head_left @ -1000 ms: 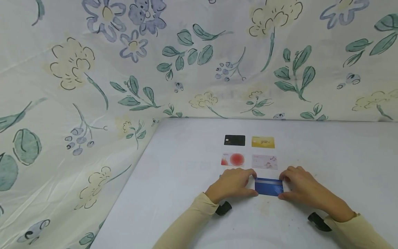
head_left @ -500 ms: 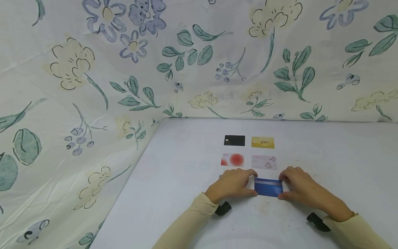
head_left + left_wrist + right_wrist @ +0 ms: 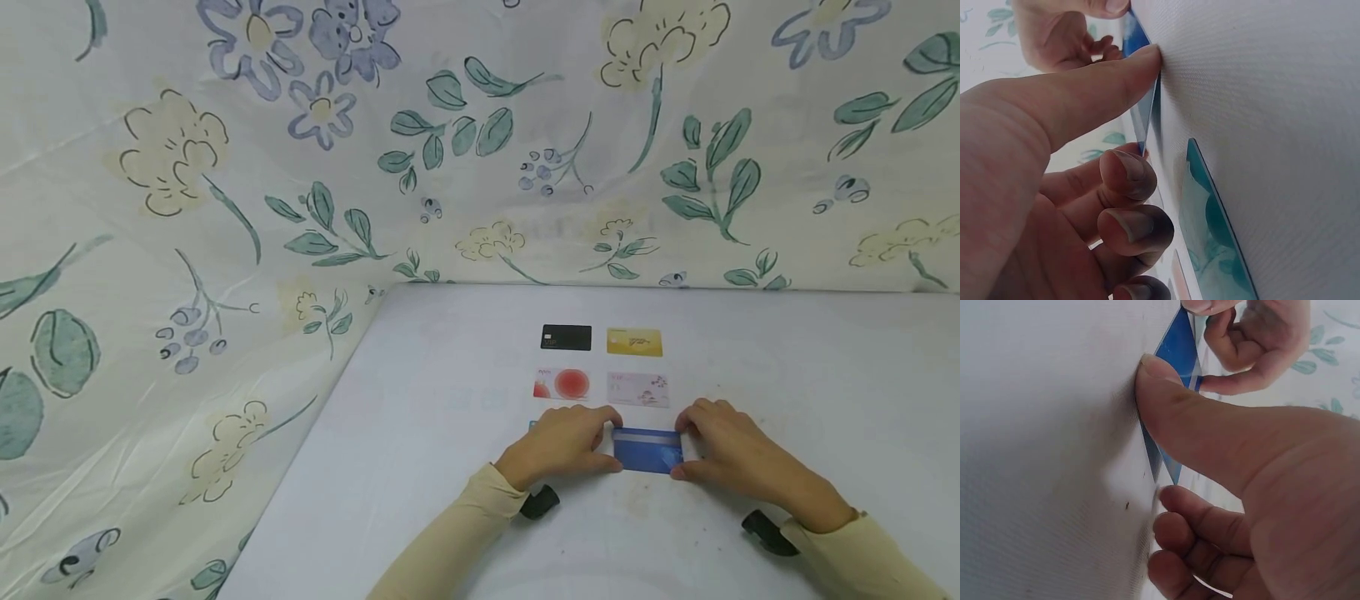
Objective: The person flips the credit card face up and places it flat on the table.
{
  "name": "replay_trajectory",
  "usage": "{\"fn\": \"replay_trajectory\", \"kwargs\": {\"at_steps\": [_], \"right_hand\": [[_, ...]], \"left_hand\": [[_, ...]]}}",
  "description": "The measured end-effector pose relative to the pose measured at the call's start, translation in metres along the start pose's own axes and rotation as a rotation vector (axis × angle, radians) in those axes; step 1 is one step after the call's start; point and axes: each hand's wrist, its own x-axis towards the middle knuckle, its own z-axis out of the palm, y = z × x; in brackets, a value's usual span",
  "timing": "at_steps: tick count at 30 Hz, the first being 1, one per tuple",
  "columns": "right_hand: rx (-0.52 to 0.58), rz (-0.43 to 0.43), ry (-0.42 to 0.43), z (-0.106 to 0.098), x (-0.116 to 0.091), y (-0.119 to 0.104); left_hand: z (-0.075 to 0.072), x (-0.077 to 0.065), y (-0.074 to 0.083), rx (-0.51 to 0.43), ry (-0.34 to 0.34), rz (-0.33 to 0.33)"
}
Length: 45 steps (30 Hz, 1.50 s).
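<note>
A blue card point(image 3: 648, 451) with a pale stripe near its far edge is held level, close over the white table. My left hand point(image 3: 562, 437) pinches its left end, thumb at the near corner and index finger at the far one. On the opposite end my right hand point(image 3: 727, 446) grips the card in the same way. The other fingers of both hands are loosely bent. A teal card point(image 3: 1213, 231) lies on the table beside my left fingers in the left wrist view; the left hand hides nearly all of it from the head view.
Beyond the hands lie a black card point(image 3: 566, 337), a gold card point(image 3: 634, 342), a white card with a red circle point(image 3: 572, 384) and a pale pink card point(image 3: 637, 389), in two rows. A flower-patterned cloth point(image 3: 450, 208) rises behind the white table point(image 3: 420, 400) and along its left side.
</note>
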Motion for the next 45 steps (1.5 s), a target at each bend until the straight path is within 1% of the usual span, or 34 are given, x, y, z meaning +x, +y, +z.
{"fn": "replay_trajectory", "kwargs": {"at_steps": [5, 14, 24, 34, 45], "right_hand": [[-0.017, 0.012, -0.009, -0.0009, -0.0002, -0.0007], [-0.022, -0.033, -0.006, -0.0028, -0.0012, 0.0016], [-0.057, -0.050, 0.017, -0.0043, -0.0010, 0.0001], [-0.080, -0.065, 0.039, -0.0031, 0.0001, -0.0004], [-0.097, -0.061, 0.012, -0.0058, 0.0004, 0.0003]], "left_hand": [[-0.0003, 0.0000, 0.0001, 0.018, 0.006, 0.000], [0.0025, 0.0026, -0.0016, 0.068, 0.018, 0.008], [0.0034, 0.0021, -0.0036, 0.072, 0.009, 0.023], [0.0017, 0.0015, -0.0024, 0.066, 0.001, 0.024], [0.0009, 0.0005, -0.0038, 0.058, -0.002, 0.034]]}}
